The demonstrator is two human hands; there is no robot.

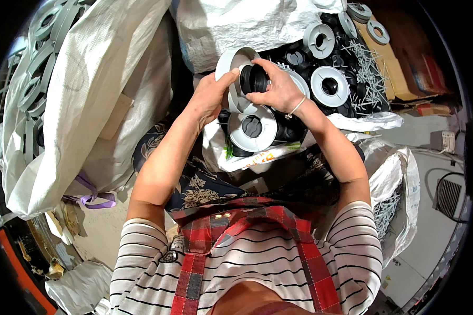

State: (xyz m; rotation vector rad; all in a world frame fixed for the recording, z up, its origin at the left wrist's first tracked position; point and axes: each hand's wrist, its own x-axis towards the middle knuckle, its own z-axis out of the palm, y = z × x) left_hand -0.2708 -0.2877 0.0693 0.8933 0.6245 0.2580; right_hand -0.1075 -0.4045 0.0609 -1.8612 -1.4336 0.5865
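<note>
My left hand (208, 96) grips a wide grey plastic ring (227, 61) by its near side, thumb pressed on the rim. Between thumb and fingers of my right hand (283, 90) is a black ribbed plastic cylinder (256, 80), held at the ring's opening. Whether the cylinder sits inside the ring or only against it, I cannot tell. Just below both hands lies a light grey flanged disc (237, 132) with a dark centre. Another such disc (321, 83) rests to the right, on a heap of black plastic parts (295, 54).
A tall white woven sack (97, 68) stands at the left, with grey rings (32, 86) beyond it. Behind the hands is another white sack (242, 26). Thin grey plastic pins (370, 73) lie at the far right, and more fill a bag (404, 194) nearer me.
</note>
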